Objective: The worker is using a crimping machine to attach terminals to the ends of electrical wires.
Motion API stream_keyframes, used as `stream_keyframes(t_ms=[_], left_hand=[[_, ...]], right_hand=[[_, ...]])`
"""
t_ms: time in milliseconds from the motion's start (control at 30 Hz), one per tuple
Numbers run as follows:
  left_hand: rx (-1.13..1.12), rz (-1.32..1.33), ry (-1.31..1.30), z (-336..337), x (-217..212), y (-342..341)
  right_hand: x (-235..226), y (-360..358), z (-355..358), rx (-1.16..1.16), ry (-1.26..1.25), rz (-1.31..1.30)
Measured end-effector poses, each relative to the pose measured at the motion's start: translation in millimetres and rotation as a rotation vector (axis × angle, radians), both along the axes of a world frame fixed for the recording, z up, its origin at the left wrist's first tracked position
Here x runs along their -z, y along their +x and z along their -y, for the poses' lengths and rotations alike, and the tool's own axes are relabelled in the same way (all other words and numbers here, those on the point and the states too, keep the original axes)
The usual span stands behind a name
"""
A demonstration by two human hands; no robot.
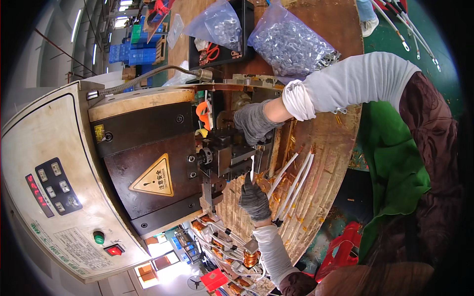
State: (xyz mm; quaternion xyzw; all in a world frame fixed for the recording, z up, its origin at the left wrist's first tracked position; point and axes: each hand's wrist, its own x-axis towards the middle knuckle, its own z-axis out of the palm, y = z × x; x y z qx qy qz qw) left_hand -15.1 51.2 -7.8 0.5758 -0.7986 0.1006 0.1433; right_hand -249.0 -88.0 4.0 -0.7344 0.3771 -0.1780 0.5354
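Observation:
In a grey knit glove, my left hand (255, 201) pinches a short visible length of white cable (253, 167), its far end up against the press tooling (231, 157). My right hand (256, 123), gloved the same way, is curled in at the tooling beside the dark metal die block; its fingertips and anything between them are hidden. Behind the tooling stands the crimping press (153, 153), dark-fronted with a yellow warning triangle. Several white cables (294, 185) with bare copper ends lie on the wooden bench (321, 148) near my left hand.
A clear bag of metal cable lugs (294, 42) lies near my right forearm, beside a black tray (244, 29) with another bag. Orange-handled scissors (203, 114) sit near the tooling. Copper-wound parts (250, 258) lie by my left forearm. A red stool (343, 251) stands below the bench edge.

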Motion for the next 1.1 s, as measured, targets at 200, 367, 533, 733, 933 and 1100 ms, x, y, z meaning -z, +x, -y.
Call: stream_keyframes(t_ms=[200,367,533,733,933,1100], left_hand=[[0.021,-0.026,-0.030,1.8,1.4,-2.4],[0.019,-0.012,-0.007,0.8,1.4,1.4],[0.017,-0.039,-0.001,-0.5,-0.3,1.7],[0.037,-0.032,-0.021,0.7,2.3,1.5],[0.020,-0.016,-0.013,0.4,1.9,1.9],[-0.008,-0.067,0.009,-0.5,-2.2,-6.6]], right_hand=[[5.9,2.3,0.5,0.029,0.183,0.058],[35.3,23.6,20.1,-0.053,-0.519,-0.096],[4.5,2.9,1.4,0.000,0.115,0.068],[9.3,7.2,7.9,-0.044,-0.246,-0.110],[14.7,16.6,15.7,-0.154,-0.338,-0.200],[10.2,14.9,14.1,-0.165,-0.315,-0.300]])
